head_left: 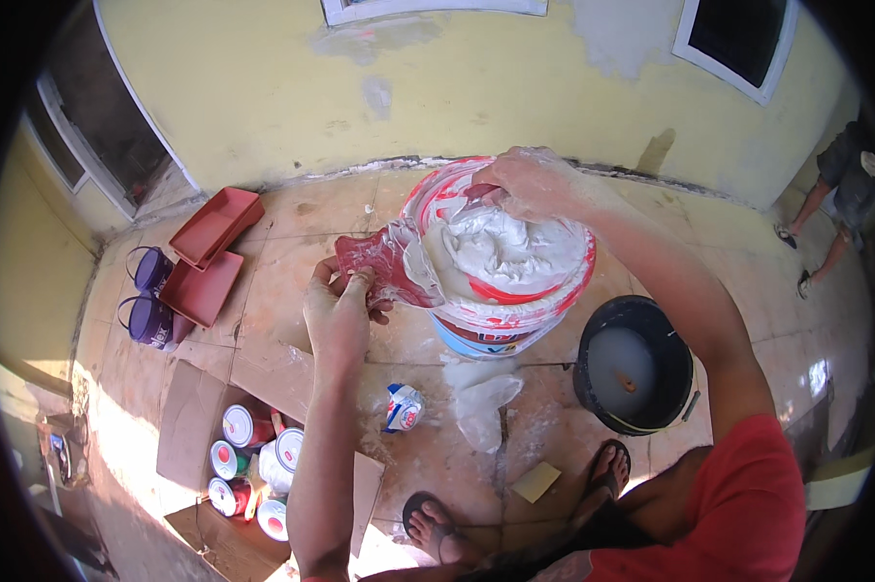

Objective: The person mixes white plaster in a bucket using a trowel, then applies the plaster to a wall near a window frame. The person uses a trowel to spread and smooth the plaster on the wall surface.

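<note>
Standing on the tiled floor point(292, 291), the bucket point(501, 320) is filled with thick white paste inside a red-and-white plastic liner point(384, 264). The left hand point(339, 308) pinches the liner's pulled-out edge; the right hand point(534, 182), paste-coated, presses closed on the far rim.

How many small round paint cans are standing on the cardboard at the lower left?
5. On the cardboard: one at the top, one below it, one at the bottom left, one on the right, one lowest. The left forearm may hide more.
</note>
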`<state>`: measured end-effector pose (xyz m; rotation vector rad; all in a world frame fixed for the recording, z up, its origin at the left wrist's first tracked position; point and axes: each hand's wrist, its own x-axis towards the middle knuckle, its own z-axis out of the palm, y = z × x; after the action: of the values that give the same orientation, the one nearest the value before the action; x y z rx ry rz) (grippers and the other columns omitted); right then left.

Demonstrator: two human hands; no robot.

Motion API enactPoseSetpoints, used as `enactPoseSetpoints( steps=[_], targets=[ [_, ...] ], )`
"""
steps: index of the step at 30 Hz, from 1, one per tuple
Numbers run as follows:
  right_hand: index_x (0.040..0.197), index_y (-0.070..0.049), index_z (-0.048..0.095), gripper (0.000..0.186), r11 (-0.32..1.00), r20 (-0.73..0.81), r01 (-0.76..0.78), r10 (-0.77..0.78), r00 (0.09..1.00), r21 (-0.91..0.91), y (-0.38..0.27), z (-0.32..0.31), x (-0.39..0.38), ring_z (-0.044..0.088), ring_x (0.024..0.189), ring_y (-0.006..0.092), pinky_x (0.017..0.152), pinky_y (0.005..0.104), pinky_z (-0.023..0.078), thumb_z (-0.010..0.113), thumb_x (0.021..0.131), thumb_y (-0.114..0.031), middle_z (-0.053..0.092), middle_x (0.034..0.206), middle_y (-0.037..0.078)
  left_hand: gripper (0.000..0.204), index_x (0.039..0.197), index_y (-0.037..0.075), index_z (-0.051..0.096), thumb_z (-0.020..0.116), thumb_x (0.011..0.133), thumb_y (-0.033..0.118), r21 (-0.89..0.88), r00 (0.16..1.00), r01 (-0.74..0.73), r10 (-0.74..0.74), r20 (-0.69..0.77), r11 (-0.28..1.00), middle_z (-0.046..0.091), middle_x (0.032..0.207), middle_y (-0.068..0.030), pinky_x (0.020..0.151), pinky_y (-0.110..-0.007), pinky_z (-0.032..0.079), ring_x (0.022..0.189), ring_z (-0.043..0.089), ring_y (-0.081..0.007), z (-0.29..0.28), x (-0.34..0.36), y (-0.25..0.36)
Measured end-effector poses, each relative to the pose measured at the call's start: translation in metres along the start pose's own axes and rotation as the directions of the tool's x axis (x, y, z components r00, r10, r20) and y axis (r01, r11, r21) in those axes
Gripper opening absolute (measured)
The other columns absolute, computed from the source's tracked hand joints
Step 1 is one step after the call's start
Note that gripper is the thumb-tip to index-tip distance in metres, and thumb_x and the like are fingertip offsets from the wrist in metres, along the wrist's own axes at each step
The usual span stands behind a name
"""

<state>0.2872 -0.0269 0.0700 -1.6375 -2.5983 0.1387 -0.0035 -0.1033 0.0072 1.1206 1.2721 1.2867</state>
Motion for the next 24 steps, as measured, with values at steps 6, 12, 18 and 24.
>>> enactPoseSetpoints(
  steps=[6, 12, 18, 24],
  targets=[
    [0.120, -0.004, 0.073, 0.030, 0.992, -0.327, -0.110, 0.124, 0.937, 0.063, 0.042, 0.028, -0.062, 0.066, 0.110, 0.0391, 0.098, 0.0485, 0.051, 0.064, 0.093, -0.013, 0.073, 0.111, 0.021, 0.025, 0.118, -0.006, 0.057, 0.063, 0.097, 0.006, 0.021, 0.998, -0.004, 0.003, 0.058, 1.000, 0.074, 0.086, -0.0119, 0.049, -0.027, 0.053, 0.062, 0.069, -0.0138, 0.010, -0.002, 0.005],
    [0.119, -0.003, 0.074, 0.031, 0.985, -0.368, -0.096, 0.144, 0.919, 0.146, 0.011, 0.024, -0.075, 0.065, 0.113, 0.0380, 0.098, 0.0472, 0.051, 0.067, 0.089, -0.011, 0.073, 0.114, 0.020, 0.030, 0.121, -0.007, 0.057, 0.064, 0.095, 0.007, 0.057, 0.995, 0.001, -0.006, 0.096, 0.998, 0.075, 0.086, -0.0126, 0.051, -0.028, 0.055, 0.062, 0.070, -0.0138, 0.028, -0.006, 0.009],
    [0.117, -0.002, 0.073, 0.026, 0.971, -0.335, -0.148, 0.206, 0.919, 0.190, 0.005, 0.013, -0.092, 0.070, 0.094, 0.0363, 0.086, 0.0442, 0.055, 0.068, 0.095, -0.015, 0.074, 0.106, 0.020, 0.031, 0.122, -0.008, 0.056, 0.062, 0.095, 0.007, 0.088, 0.992, -0.012, 0.001, 0.122, 0.996, 0.074, 0.091, -0.0152, 0.053, -0.029, 0.057, 0.064, 0.072, -0.0157, 0.043, -0.008, 0.017],
    [0.109, 0.001, 0.074, 0.020, 0.319, -0.320, 0.182, 0.460, 0.828, 0.930, 0.020, 0.015, -0.092, 0.065, 0.081, 0.0111, 0.074, 0.0316, 0.054, 0.073, 0.099, -0.016, 0.074, 0.091, 0.003, 0.022, 0.118, -0.007, 0.055, 0.055, 0.099, 0.005, -0.118, 0.964, 0.190, -0.163, 0.210, 0.975, 0.070, 0.092, -0.0133, 0.055, -0.029, 0.059, 0.066, 0.071, -0.0178, 0.049, -0.008, 0.008]
  ],
)
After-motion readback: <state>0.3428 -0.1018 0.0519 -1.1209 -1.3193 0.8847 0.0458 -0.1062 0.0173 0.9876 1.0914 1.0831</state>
